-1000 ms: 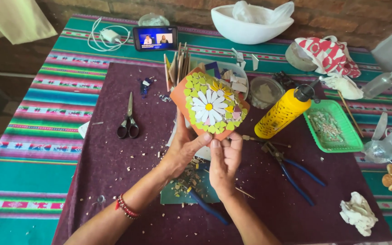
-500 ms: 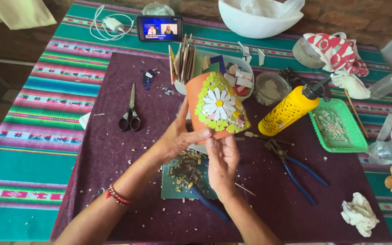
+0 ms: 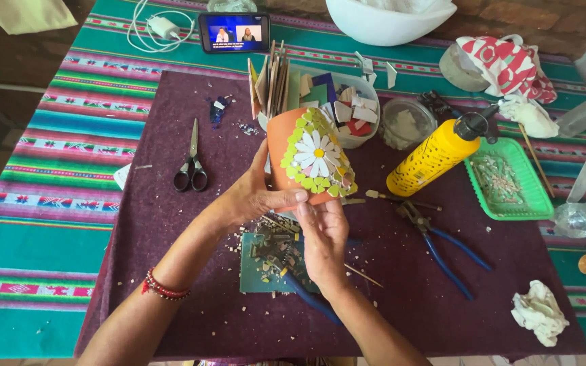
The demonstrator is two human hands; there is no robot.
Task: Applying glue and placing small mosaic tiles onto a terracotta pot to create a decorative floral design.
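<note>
Striped woven tablecloth (image 3: 35, 203) in teal and pink covers the bench, with a dark purple felt mat (image 3: 171, 271) laid over the middle as the work area.

Left to right: black-handled scissors (image 3: 190, 169) lie flat on the mat, well apart from the hands. Left hand (image 3: 249, 196) is wrapped around the side of the orange terracotta pot with a white daisy and green tile mosaic (image 3: 310, 156), thumb pressed at its lower edge, pot tilted and lifted off the mat. Right hand (image 3: 323, 237) sits just under the pot, fingers together, fingertips touching the mosaic's lower rim; can't tell if it pinches a tile piece. Below both hands: a green square tile (image 3: 256, 271) littered with chips. Behind the pot: a clear plastic tub of mixed tile offcuts (image 3: 347, 112).

Step in hand, as I read it: seating or checking a tile at the mosaic's bottom edge. Next move likely needs light fingertip pressure and a steady left-hand hold.

Right of the pot: yellow glue bottle with black nozzle (image 3: 435, 156) lying tilted, blue-handled nippers (image 3: 435, 240) just beside it, green plastic tray (image 3: 510, 183) near the mat edge. Open room: bare mat lower left and lower right.
</note>
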